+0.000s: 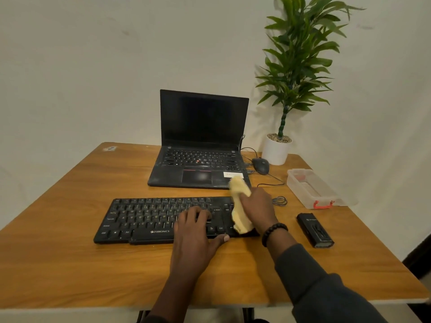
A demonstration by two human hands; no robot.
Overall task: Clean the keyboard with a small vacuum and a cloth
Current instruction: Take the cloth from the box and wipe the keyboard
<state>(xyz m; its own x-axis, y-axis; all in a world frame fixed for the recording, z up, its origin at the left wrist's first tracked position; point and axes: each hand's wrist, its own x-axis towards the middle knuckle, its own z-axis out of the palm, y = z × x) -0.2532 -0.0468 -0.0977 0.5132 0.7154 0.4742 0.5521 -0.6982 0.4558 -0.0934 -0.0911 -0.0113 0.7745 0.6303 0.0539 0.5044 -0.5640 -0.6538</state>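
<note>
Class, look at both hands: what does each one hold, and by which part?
The right hand grips the yellow cloth around its middle, against the keyboard. The left hand holds nothing; it rests on the keys.

The black keyboard [163, 217] carries the brand "ZEBRONICS" in white on its near edge, below the space bar. Its keycaps show white legends: "Ctrl" and "Alt" on the near row at the left, "Ctrl" again near the right, and letters such as "C", "V", "B", "N" on the row above. The small black vacuum [314, 229] on the right bears a light logo and word on its far end, too small to read. The white sticker [229, 174] on the laptop [198, 159] palm rest cannot be read.
</note>
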